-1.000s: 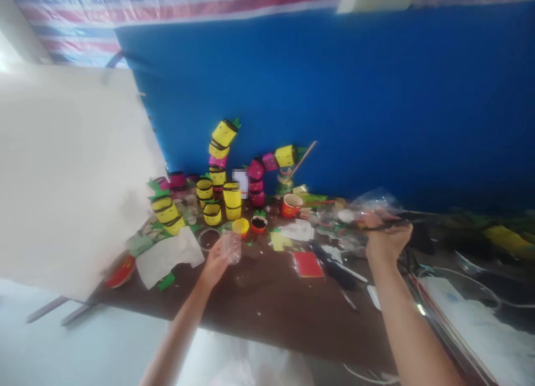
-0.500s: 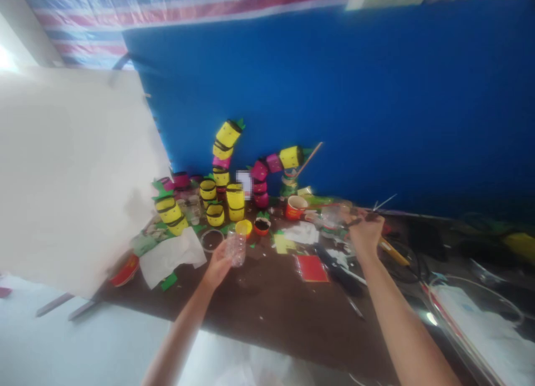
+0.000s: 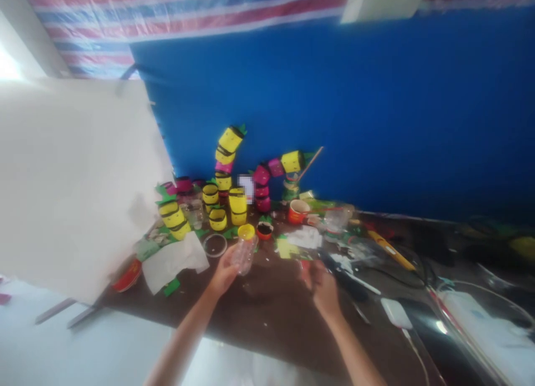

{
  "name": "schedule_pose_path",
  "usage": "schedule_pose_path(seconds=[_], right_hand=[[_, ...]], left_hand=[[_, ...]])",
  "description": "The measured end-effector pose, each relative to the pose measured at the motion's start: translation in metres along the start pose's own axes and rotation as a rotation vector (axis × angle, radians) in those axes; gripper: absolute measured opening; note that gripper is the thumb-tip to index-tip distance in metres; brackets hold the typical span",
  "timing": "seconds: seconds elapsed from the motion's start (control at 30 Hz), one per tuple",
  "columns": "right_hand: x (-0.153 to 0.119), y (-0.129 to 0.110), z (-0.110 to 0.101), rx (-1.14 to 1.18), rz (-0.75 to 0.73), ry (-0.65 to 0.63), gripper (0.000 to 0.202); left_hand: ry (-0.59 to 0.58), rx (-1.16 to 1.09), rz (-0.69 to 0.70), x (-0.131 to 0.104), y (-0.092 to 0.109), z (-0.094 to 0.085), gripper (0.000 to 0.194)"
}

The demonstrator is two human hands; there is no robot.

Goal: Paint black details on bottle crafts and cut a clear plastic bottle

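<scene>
In the head view my left hand (image 3: 225, 271) is closed around a clear plastic bottle piece (image 3: 243, 256), held tilted above the brown table. Just beyond it stands a small yellow cup (image 3: 246, 232). My right hand (image 3: 322, 285) is over the middle of the table, smeared by motion. It covers most of a red square sheet (image 3: 306, 270). Whether its fingers hold anything I cannot make out. A red-rimmed pot with dark filling (image 3: 264, 230) sits between and behind the hands.
Behind stand yellow banded cups (image 3: 238, 207) and a magenta stack (image 3: 262, 191). White paper (image 3: 178, 260) lies left, a white scrap (image 3: 307, 237) at centre. An orange paper cup (image 3: 298, 212), a yellow-handled tool (image 3: 390, 250), cables and a white charger (image 3: 396, 313) are to the right.
My right hand has come back from the far right, toward the middle, over the red sheet. The thin metal blades beside it no longer show. My left hand and bottle piece shifted slightly right.
</scene>
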State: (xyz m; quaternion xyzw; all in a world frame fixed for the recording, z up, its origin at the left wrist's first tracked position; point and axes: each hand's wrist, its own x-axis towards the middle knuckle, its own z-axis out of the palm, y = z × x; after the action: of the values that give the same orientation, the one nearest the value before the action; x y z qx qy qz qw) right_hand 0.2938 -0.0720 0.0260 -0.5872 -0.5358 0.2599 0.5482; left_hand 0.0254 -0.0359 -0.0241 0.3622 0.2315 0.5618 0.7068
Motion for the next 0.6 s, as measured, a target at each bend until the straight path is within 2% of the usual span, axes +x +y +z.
schedule_pose_path(seconds=[0.07, 0.13, 0.27, 0.37, 0.6], right_hand=[[-0.005, 0.002, 0.024, 0.044, 0.03, -0.166, 0.039], [-0.002, 0.006, 0.043, 0.094, 0.047, -0.277, 0.041], [0.009, 0.015, 0.064, 0.181, 0.064, -0.39, 0.046], [0.011, 0.023, 0.07, 0.219, 0.063, -0.384, 0.041], [0.006, 0.04, 0.067, 0.236, 0.014, -0.223, 0.035]], left_hand=[[-0.006, -0.003, -0.043, 0.0, 0.001, 0.002, 0.063], [-0.002, 0.018, -0.069, -0.001, 0.003, 0.005, 0.064], [0.015, 0.062, -0.047, 0.0, 0.005, 0.012, 0.066], [0.024, 0.081, -0.025, 0.002, 0.003, 0.013, 0.068], [0.065, 0.202, -0.025, 0.007, -0.008, 0.003, 0.065]])
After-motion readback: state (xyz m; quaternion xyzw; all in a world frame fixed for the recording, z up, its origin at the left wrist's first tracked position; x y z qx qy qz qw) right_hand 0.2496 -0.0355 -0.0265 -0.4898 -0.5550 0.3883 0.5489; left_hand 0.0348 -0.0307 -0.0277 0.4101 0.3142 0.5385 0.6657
